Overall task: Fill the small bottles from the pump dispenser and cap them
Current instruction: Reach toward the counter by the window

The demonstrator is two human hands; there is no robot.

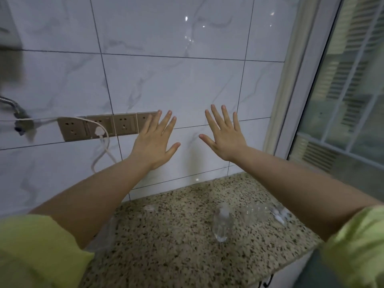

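Two hands raised, bottles below

Both hands are hovering before the tiled wall (166,84): the left hand (154,140) and right hand (225,135) are holding nothing, fingers spread apart and straight. A clear small bottle (222,224) is standing on the speckled surface (166,235), well below them, blurred.

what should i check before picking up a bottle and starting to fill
1. Both hands free: ok, left hand and right hand are spread open, holding nothing.
2. Bottle within sight: ok, a clear bottle is on the counter.
3. Bottle upright and uncapped: cannot tell, blurred.
4. Pump dispenser located: not ok, none plainly visible.
5. Caps located: cannot tell, only blurred clear items near the right forearm.
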